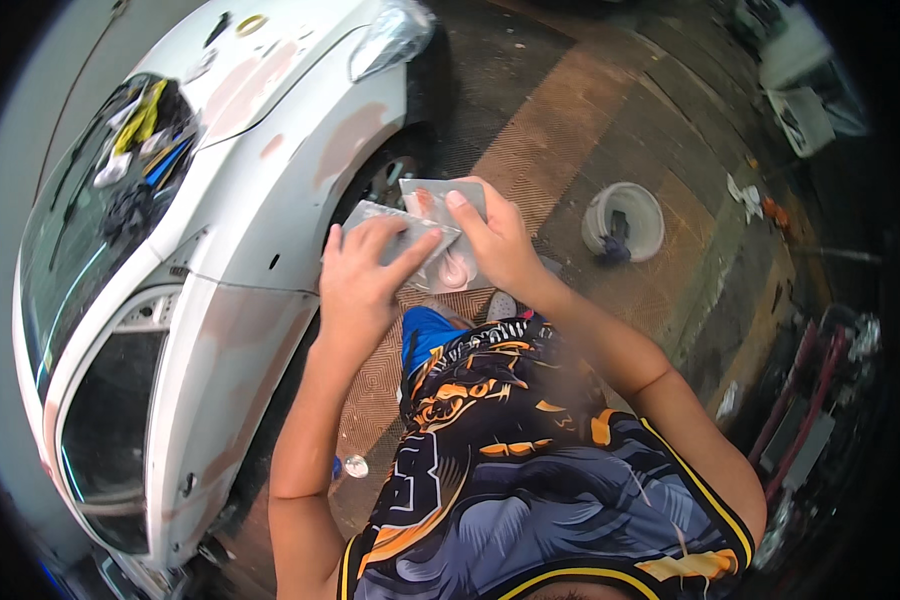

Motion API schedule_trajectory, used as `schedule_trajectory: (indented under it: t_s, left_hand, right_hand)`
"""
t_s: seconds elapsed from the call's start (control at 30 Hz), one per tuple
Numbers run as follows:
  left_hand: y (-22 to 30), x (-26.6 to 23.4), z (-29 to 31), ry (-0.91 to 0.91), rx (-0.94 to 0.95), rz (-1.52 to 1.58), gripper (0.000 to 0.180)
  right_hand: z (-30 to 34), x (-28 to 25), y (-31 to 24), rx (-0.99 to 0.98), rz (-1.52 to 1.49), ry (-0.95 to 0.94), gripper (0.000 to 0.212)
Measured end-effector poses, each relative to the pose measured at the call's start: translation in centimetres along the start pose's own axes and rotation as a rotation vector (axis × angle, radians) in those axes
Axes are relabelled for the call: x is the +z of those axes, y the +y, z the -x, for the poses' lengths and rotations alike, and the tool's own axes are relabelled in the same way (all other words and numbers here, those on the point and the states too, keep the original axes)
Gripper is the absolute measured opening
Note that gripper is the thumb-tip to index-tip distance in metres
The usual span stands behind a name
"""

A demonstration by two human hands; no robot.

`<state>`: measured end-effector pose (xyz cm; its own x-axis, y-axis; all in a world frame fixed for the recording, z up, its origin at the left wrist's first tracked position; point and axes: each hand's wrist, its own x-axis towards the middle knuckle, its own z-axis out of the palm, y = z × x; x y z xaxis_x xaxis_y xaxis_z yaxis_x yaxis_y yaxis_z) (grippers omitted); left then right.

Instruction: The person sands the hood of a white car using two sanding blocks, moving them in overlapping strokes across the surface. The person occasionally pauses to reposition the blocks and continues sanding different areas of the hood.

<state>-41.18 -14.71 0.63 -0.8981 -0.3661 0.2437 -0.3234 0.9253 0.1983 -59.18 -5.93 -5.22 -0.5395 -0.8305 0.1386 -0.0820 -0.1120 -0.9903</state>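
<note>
Up in front of my chest I hold thin, flat grey plates that look like filler spreaders. My right hand (498, 238) is closed on one plate (472, 200), its thumb pressed flat on top. A glossy pink blob of paste (454, 270) lies on the lower part of it, and a reddish-brown dab (423, 203) shows near the top. My left hand (362, 272) grips a second grey plate (368, 213), with the thumb on its face and the fingers bent over it. The two plates overlap, and where they touch is partly hidden.
A white car (232, 225) with pinkish filler patches stands along my left; rags and tools (145, 135) lie on its windshield. A translucent bucket (622, 222) sits on the floor to my right. Red metal parts (795, 405) lie at the far right.
</note>
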Motion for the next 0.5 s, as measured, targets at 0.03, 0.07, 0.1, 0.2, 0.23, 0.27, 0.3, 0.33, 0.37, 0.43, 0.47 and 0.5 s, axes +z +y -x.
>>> schedule_trajectory:
  t_s: [0.03, 0.07, 0.1, 0.2, 0.23, 0.27, 0.3, 0.33, 0.37, 0.43, 0.47, 0.5]
  left_hand:
    - [-0.3, 0.0, -0.3, 0.025, 0.002, -0.036, 0.069]
    - [-0.5, 0.3, 0.1, 0.04, -0.015, 0.052, 0.068]
    - [-0.6, 0.4, 0.3, 0.035, -0.003, 0.047, 0.065]
    - [-2.1, 1.2, 1.6, 0.001, -0.056, 0.096, 0.068]
    - [-3.1, 1.4, 2.1, -0.021, -0.068, 0.087, 0.069]
    - [-4.2, 1.4, 2.6, -0.043, -0.079, 0.077, 0.07]
    - [-5.3, 1.4, 3.1, -0.069, -0.089, 0.073, 0.07]
    - [-6.2, 1.3, 3.5, -0.097, -0.108, 0.07, 0.071]
    - [-6.8, 0.9, 3.9, -0.042, -0.154, 0.121, 0.071]
    - [-7.4, -0.6, 3.5, 0.054, -0.225, 0.236, 0.072]
    - [-8.1, -0.9, 3.2, 0.142, -0.219, 0.311, 0.075]
    - [-8.5, -1.3, 2.8, 0.177, -0.213, 0.378, 0.075]
  right_hand:
    - [-0.6, 0.7, 0.0, 0.017, 0.015, 0.016, 0.032]
    - [-1.2, 1.4, 0.2, 0.033, 0.03, 0.033, 0.033]
    - [-1.9, 2.1, 0.4, 0.048, 0.052, 0.05, 0.033]
    - [-4.1, 4.2, 1.9, -0.014, -0.015, 0.098, 0.033]
    - [-4.9, 4.7, 2.5, -0.032, -0.034, 0.125, 0.033]
    - [-5.9, 5.1, 2.9, -0.07, -0.089, 0.124, 0.033]
    - [-7.0, 5.3, 2.5, -0.081, -0.158, 0.16, 0.033]
    - [-8.4, 5.6, 1.8, -0.091, -0.228, 0.196, 0.033]
    - [-9.8, 5.8, 1.3, -0.101, -0.299, 0.232, 0.033]
    - [-11.2, 6.2, 1.5, 0.039, -0.341, 0.182, 0.031]
    - [-11.7, 7.0, 1.9, 0.147, -0.386, 0.149, 0.031]
    - [-11.8, 7.6, 2.4, 0.257, -0.431, 0.118, 0.03]
